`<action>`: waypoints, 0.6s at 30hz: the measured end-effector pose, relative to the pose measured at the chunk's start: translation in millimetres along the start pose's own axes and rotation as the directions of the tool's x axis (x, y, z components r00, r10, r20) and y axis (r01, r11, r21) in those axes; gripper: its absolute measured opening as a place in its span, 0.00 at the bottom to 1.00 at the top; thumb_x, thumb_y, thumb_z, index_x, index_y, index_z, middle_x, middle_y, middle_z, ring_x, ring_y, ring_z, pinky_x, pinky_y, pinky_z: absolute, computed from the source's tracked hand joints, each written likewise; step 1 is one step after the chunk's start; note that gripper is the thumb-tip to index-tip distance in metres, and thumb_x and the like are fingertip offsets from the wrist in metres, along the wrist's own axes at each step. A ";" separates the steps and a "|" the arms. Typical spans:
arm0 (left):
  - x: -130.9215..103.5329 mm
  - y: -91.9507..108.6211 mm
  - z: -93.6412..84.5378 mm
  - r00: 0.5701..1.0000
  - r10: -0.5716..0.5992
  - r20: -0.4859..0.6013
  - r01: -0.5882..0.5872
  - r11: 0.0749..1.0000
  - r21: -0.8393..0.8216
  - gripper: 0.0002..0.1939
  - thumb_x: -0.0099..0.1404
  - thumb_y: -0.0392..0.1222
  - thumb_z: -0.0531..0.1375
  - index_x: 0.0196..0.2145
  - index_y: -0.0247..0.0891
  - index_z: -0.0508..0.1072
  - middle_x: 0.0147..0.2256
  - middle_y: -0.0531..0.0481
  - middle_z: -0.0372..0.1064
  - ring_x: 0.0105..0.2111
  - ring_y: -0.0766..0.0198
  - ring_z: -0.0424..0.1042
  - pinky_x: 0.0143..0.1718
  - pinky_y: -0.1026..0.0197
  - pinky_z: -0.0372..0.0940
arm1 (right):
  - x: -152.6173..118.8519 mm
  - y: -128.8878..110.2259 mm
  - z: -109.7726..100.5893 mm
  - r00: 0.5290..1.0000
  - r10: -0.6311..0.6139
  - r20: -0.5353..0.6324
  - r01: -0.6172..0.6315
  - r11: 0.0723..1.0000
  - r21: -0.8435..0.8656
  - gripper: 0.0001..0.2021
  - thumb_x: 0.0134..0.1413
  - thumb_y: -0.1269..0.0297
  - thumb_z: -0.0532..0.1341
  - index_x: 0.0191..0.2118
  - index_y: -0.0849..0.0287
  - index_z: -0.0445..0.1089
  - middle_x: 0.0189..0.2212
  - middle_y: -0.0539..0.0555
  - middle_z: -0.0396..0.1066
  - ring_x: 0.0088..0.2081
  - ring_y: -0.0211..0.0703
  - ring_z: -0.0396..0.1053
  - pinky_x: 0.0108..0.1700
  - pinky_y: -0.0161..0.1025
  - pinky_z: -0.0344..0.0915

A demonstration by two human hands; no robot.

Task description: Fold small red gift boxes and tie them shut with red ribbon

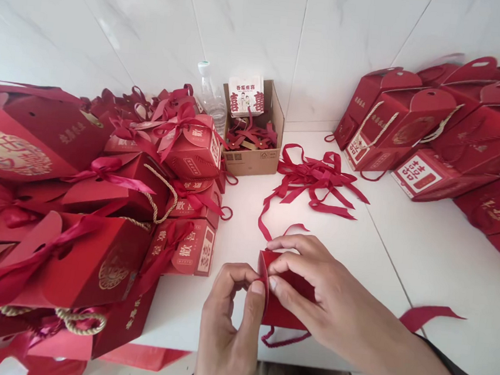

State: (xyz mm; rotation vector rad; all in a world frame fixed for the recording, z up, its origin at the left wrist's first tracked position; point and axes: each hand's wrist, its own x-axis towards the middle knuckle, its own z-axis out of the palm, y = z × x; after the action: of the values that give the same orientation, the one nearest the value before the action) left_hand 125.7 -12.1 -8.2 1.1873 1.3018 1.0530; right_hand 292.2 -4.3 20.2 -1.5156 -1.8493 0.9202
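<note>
A small red gift box (289, 309) sits on the white table before me, with a dark red cord handle (282, 341) hanging on its near side. My left hand (233, 321) pinches the box's raised top flap from the left, thumb and forefinger at its edge. My right hand (328, 295) is closed on the same flap from the right, its fingers bent over the box. Both hands partly cover the box. A red ribbon (430, 317) shows beyond my right wrist, and a ribbon end (297, 227) curls behind my right fingers.
Loose red ribbons (316, 182) lie in a heap beyond the box. At the back stands a cardboard carton (255, 161) holding ribbons and a printed card, beside a clear plastic bottle (210, 92). Ribboned red boxes (123, 258) are stacked at left; more red boxes (485, 136) stand at right.
</note>
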 end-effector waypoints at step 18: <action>5.8 -39.8 -23.0 0.894 -0.405 -0.192 0.296 0.855 -0.426 0.18 0.58 0.52 0.71 0.32 0.41 0.68 0.22 0.57 0.69 0.17 0.67 0.67 0.13 0.68 0.62 | -59.9 46.0 9.7 0.921 0.234 -0.313 -0.268 0.961 -0.070 0.22 0.68 0.61 0.59 0.64 0.36 0.61 0.67 0.55 0.59 0.66 0.56 0.65 0.62 0.58 0.72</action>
State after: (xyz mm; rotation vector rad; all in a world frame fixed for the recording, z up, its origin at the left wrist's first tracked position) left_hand 99.6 -10.5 -46.5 0.4850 1.3779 1.1563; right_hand 323.3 -59.0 -22.7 -1.8808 -1.5318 0.6557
